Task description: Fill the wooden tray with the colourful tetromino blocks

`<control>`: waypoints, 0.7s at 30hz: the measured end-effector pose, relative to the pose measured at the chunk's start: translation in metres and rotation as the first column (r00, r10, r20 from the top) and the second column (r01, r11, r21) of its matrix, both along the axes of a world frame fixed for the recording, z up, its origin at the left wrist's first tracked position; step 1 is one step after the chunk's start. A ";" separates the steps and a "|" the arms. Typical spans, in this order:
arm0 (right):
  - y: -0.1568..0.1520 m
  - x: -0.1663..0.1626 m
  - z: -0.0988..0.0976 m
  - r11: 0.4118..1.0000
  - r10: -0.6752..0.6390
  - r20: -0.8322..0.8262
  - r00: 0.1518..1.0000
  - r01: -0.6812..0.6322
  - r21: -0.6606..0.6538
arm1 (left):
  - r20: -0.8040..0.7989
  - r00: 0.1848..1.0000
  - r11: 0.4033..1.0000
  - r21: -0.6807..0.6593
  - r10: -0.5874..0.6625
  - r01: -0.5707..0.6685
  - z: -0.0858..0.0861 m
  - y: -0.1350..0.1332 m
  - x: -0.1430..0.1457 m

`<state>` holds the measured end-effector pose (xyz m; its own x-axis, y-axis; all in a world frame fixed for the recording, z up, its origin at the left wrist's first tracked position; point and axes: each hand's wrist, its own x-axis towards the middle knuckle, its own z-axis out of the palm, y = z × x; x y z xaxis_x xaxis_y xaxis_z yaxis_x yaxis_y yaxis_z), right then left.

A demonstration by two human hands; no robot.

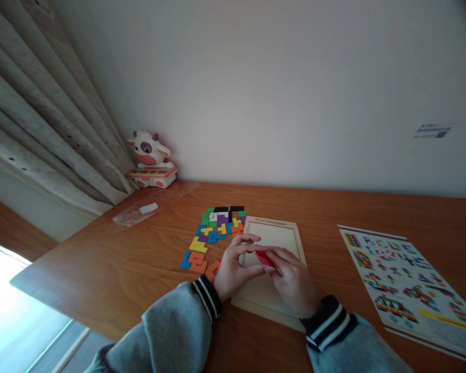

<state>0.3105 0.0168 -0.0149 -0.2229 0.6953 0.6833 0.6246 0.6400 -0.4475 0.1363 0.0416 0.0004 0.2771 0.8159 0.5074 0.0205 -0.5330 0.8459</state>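
Note:
Over the pale wooden puzzle tray (272, 320), my two hands meet around a small red puzzle piece (264, 258). My left hand (238, 261) is closed, thumb and fingers pinching the piece from the left. From the right, my right hand (295, 280) grips it too, its fingers curled and partly hiding it. The tray's inner floor shows bare where my hands do not cover it. Left of the tray lie many coloured puzzle pieces (212, 237), flat on the table, in orange, yellow, blue, green, purple, white and black.
On the brown wooden table (120, 280), a printed pattern sheet (407, 290) lies at the right. A clear plastic bag (130, 216) rests at the left back, near a cow toy with a keyboard (151, 160). A curtain (46, 103) hangs at the left.

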 end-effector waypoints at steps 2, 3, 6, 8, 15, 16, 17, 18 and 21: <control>-0.002 -0.004 0.000 1.000 0.009 -0.058 0.998 -0.009 -0.012 | 0.001 1.000 1.000 0.010 -0.001 0.001 0.000 -0.002 0.001; -0.002 -0.006 -0.001 1.000 0.012 -0.083 0.997 -0.014 -0.017 | -0.003 1.000 1.000 0.017 -0.002 0.002 0.001 -0.003 0.001; -0.004 -0.009 -0.001 0.999 0.027 -0.136 0.990 -0.033 -0.041 | -0.020 1.000 1.000 0.023 0.004 -0.003 0.001 -0.006 0.002; -0.005 -0.010 0.000 0.997 0.043 -0.160 0.986 -0.053 -0.059 | -0.029 1.000 1.000 0.010 0.004 -0.004 0.002 -0.009 0.003; -0.004 -0.011 0.002 0.981 0.107 -0.230 0.967 -0.140 -0.132 | -0.005 0.998 0.997 -0.041 -0.063 0.063 0.000 -0.010 0.001; -0.004 -0.011 0.002 0.974 0.129 -0.245 0.961 -0.169 -0.148 | -0.011 0.997 0.996 -0.044 -0.072 0.072 0.001 -0.010 0.001; -0.003 -0.010 0.002 0.967 0.154 -0.262 0.953 -0.200 -0.161 | -0.014 0.996 0.995 -0.044 -0.087 0.086 0.002 -0.009 0.001; -0.002 -0.010 0.002 0.958 0.177 -0.279 0.944 -0.231 -0.173 | -0.017 0.994 0.994 -0.043 -0.105 0.104 0.003 -0.009 0.000; 0.000 -0.005 0.002 0.930 0.230 -0.312 0.922 -0.303 -0.210 | -0.035 0.984 0.984 -0.047 -0.172 0.171 0.008 -0.009 -0.001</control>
<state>0.3057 0.0172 -0.0127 -0.2509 0.7918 0.5569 0.2737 0.6099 -0.7437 0.1352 0.0324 0.0085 0.4337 0.7758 0.4583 -0.0345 -0.4939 0.8688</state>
